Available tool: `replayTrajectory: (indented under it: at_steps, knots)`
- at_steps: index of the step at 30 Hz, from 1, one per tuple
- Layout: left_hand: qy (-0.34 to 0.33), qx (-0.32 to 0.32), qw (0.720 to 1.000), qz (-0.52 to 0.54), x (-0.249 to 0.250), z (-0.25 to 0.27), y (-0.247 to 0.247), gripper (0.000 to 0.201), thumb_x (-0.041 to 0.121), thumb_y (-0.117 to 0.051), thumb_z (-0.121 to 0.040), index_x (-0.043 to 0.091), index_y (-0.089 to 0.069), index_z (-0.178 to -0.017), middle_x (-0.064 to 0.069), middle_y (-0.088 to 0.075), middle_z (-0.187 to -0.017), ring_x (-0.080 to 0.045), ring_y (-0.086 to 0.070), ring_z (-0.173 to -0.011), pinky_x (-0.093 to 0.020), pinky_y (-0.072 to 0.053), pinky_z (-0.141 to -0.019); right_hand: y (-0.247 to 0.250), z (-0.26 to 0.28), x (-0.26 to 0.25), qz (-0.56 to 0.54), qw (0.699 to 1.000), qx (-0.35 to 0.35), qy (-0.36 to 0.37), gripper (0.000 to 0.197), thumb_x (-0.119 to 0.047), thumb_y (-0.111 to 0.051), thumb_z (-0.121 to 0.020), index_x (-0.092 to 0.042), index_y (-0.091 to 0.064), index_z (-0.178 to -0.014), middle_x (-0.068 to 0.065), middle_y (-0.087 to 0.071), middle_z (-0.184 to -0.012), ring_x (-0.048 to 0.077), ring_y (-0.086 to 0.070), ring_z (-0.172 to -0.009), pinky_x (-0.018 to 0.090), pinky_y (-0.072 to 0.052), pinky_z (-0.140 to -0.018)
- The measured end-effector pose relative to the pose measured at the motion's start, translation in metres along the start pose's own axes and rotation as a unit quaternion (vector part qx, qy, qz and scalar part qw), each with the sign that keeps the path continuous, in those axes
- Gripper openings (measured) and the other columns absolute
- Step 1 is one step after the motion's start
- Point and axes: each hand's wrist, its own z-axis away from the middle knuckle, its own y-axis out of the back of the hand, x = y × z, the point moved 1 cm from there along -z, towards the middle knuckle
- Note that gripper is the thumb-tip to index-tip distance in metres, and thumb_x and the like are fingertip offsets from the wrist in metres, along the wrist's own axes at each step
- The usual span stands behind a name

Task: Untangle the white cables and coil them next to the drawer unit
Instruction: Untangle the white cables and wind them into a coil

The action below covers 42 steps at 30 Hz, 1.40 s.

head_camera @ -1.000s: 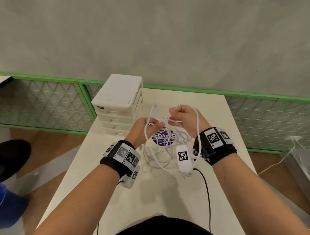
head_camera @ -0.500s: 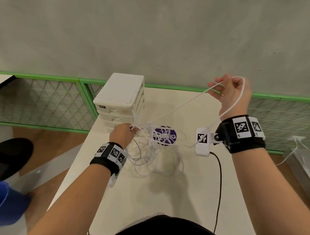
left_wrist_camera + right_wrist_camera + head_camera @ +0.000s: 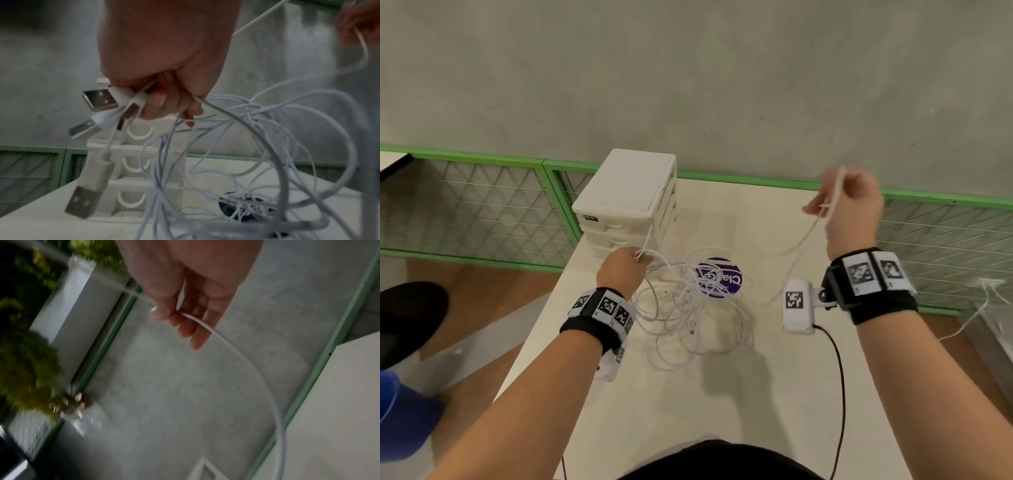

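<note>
A tangle of white cables point(image 3: 688, 305) hangs from my left hand point(image 3: 625, 267) down to the cream table point(image 3: 722, 394), just right of the white drawer unit point(image 3: 626, 202). In the left wrist view my left hand point(image 3: 164, 100) grips several cables point(image 3: 257, 146) near their USB plugs point(image 3: 98, 99). My right hand point(image 3: 846, 202) is raised at the right, above the table's far edge, and pinches one white cable strand point(image 3: 804, 236) that trails down toward the tangle. The right wrist view shows this strand point(image 3: 226, 340) running between thumb and fingers point(image 3: 185, 321).
A purple round sticker point(image 3: 722, 277) lies on the table under the tangle. A green mesh fence point(image 3: 482, 205) runs behind the table, before a grey wall. Black camera leads point(image 3: 840, 394) hang from my wrists. A blue object point(image 3: 400, 421) and a dark shoe sit at the left.
My right hand pulled one strand out of the bundle, up and to the right; the strand now hangs slacker. My left hand moved left toward the drawer unit, keeping the rest.
</note>
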Motion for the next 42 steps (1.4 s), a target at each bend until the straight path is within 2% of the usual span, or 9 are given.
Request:
replayTrajectory:
  at_steps: [6, 8, 12, 17, 20, 29, 35, 38, 42]
  knots:
    - [-0.059, 0.017, 0.984, 0.166, 0.033, 0.005, 0.002, 0.025, 0.025, -0.060, -0.093, 0.002, -0.068, -0.096, -0.016, -0.069, -0.089, -0.029, -0.062, -0.088, -0.032, -0.045, -0.081, -0.034, 0.042, 0.051, 0.323, 0.893, -0.314, -0.018, 0.012, -0.026, -0.066, -0.086, -0.021, -0.066, -0.097, -0.015, -0.058, -0.084, -0.003, -0.052, -0.072, 0.003, -0.035, -0.061]
    - [-0.087, 0.012, 0.985, 0.149, 0.040, 0.006, 0.000, 0.024, 0.027, -0.060, -0.093, 0.006, -0.069, -0.091, -0.014, -0.070, -0.084, -0.030, -0.064, -0.084, -0.035, -0.049, -0.078, -0.040, 0.053, 0.065, 0.379, 0.842, -0.384, -0.031, 0.032, -0.042, -0.068, -0.081, -0.026, -0.066, -0.109, -0.014, -0.059, -0.097, 0.002, -0.054, -0.087, 0.010, -0.036, -0.074]
    - [-0.100, 0.015, 0.984, 0.145, 0.045, 0.011, -0.003, 0.021, 0.031, -0.061, -0.090, 0.013, -0.072, -0.088, -0.012, -0.071, -0.081, -0.029, -0.065, -0.081, -0.040, -0.052, -0.078, -0.052, 0.066, 0.067, 0.317, 0.836, -0.444, -0.061, 0.031, -0.042, -0.071, -0.079, -0.022, -0.073, -0.102, -0.008, -0.070, -0.090, 0.009, -0.063, -0.085, 0.024, -0.046, -0.078]
    - [-0.114, 0.020, 0.981, 0.155, 0.046, 0.015, -0.003, 0.022, 0.034, -0.062, -0.090, 0.013, -0.070, -0.087, -0.012, -0.071, -0.081, -0.029, -0.065, -0.081, -0.040, -0.052, -0.076, -0.047, 0.057, 0.067, 0.344, 0.848, -0.404, 0.012, 0.020, -0.025, -0.064, -0.088, -0.010, -0.075, -0.094, 0.007, -0.072, -0.097, 0.018, -0.064, -0.090, 0.030, -0.048, -0.082]
    - [-0.123, 0.009, 0.977, 0.175, 0.045, 0.016, -0.002, 0.020, 0.032, -0.061, -0.091, 0.015, -0.069, -0.084, -0.011, -0.070, -0.079, -0.030, -0.064, -0.079, -0.039, -0.051, -0.073, -0.039, 0.048, 0.065, 0.320, 0.883, -0.343, 0.010, 0.015, -0.024, -0.065, -0.087, -0.012, -0.074, -0.087, 0.000, -0.069, -0.082, -0.003, -0.058, -0.067, 0.021, -0.042, -0.070]
    - [-0.117, 0.007, 0.976, 0.185, 0.054, 0.020, -0.013, 0.031, 0.037, -0.065, -0.088, 0.007, -0.069, -0.085, -0.017, -0.067, -0.078, -0.036, -0.062, -0.078, -0.046, -0.050, -0.075, -0.034, 0.061, 0.061, 0.241, 0.836, -0.485, -0.084, 0.021, -0.007, -0.067, -0.084, -0.012, -0.071, -0.104, -0.019, -0.067, -0.067, -0.006, -0.055, -0.050, 0.005, -0.039, -0.055]
    - [-0.116, -0.071, 0.980, 0.148, 0.059, 0.027, -0.013, 0.025, 0.033, -0.063, -0.089, 0.021, -0.067, -0.068, -0.013, -0.065, -0.070, -0.020, -0.054, -0.060, -0.029, -0.044, -0.061, -0.039, 0.060, 0.062, 0.205, 0.912, -0.342, -0.099, 0.009, -0.006, -0.063, -0.086, -0.001, -0.070, -0.085, 0.001, -0.064, -0.064, -0.002, -0.051, -0.039, 0.011, -0.038, -0.047]
    - [-0.135, -0.158, 0.974, 0.088, 0.063, 0.034, -0.015, 0.029, 0.032, -0.066, -0.087, 0.007, -0.073, -0.076, -0.002, -0.056, -0.061, -0.011, -0.046, -0.053, -0.013, -0.032, -0.046, -0.045, 0.063, 0.048, 0.126, 0.933, -0.318, -0.114, 0.015, -0.011, -0.055, -0.092, 0.000, -0.064, -0.087, 0.009, -0.067, -0.065, 0.010, -0.038, -0.030, 0.018, -0.033, -0.037]
    - [-0.137, -0.157, 0.975, 0.077, 0.063, 0.038, -0.020, 0.036, 0.039, -0.068, -0.085, 0.003, -0.072, -0.080, -0.004, -0.060, -0.067, -0.016, -0.051, -0.060, -0.023, -0.036, -0.054, -0.055, 0.063, 0.033, 0.099, 0.944, -0.305, -0.082, 0.015, -0.016, -0.052, -0.095, -0.005, -0.059, -0.086, 0.008, -0.071, -0.076, 0.017, -0.040, -0.032, 0.018, -0.034, -0.036]
